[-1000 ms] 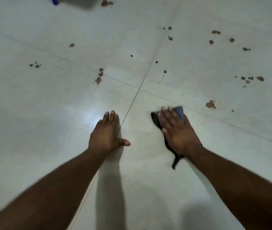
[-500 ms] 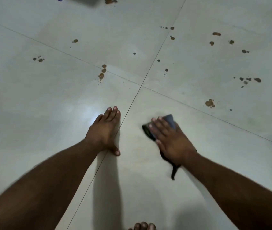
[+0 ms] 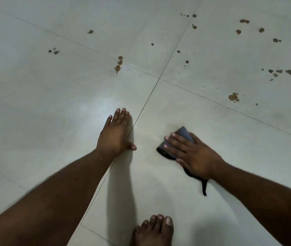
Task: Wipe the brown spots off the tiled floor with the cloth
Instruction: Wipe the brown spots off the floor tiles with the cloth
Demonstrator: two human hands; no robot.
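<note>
A dark grey cloth lies on the pale tiled floor, and my right hand presses flat on it with straight fingers; a dark strip of the cloth trails out behind my wrist. My left hand rests flat on the floor to the left of it, fingers straight, beside a grout line. Brown spots lie farther off: a large blotch to the right beyond the cloth, a cluster ahead of my left hand, and several small ones at the far right.
My bare foot stands on the floor at the bottom edge, between my arms. More brown spots sit at the far left and top right. Grout lines cross near the middle.
My right hand has slid the cloth toward me and a little to the right. The view has dropped, and my foot has come further into sight. My left hand stays planted.
</note>
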